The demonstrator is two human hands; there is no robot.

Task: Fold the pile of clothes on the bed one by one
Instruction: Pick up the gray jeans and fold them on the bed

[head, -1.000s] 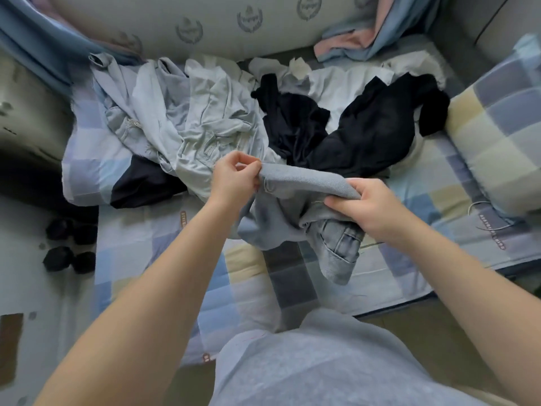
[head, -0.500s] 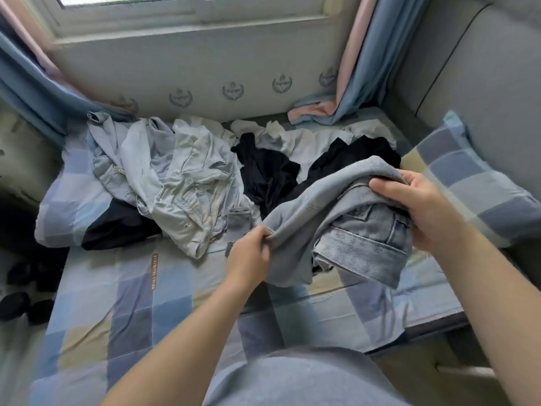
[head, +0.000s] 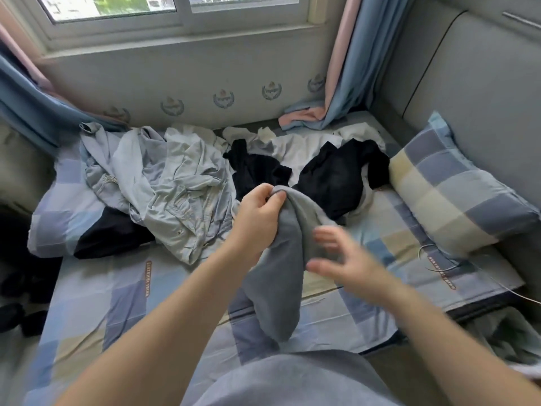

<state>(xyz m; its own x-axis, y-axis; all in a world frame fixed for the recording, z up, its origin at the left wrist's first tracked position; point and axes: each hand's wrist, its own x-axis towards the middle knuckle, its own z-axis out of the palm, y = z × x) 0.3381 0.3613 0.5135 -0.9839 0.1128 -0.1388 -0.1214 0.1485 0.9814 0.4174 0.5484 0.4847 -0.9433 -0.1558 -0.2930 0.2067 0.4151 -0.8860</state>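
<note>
While the left hand (head: 257, 213) pinched the grey garment (head: 278, 285) in its fingers, cloth hung below them | right hand (head: 344, 259) blurred, fingers spread, empty, just beside it

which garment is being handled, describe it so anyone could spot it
Look at the checked bed under the window. In front of the clothes pile, the left hand grips a plain grey garment by its top, and it hangs down. Its neighbours, pale blue and black, lie crumpled on the bed.
</note>
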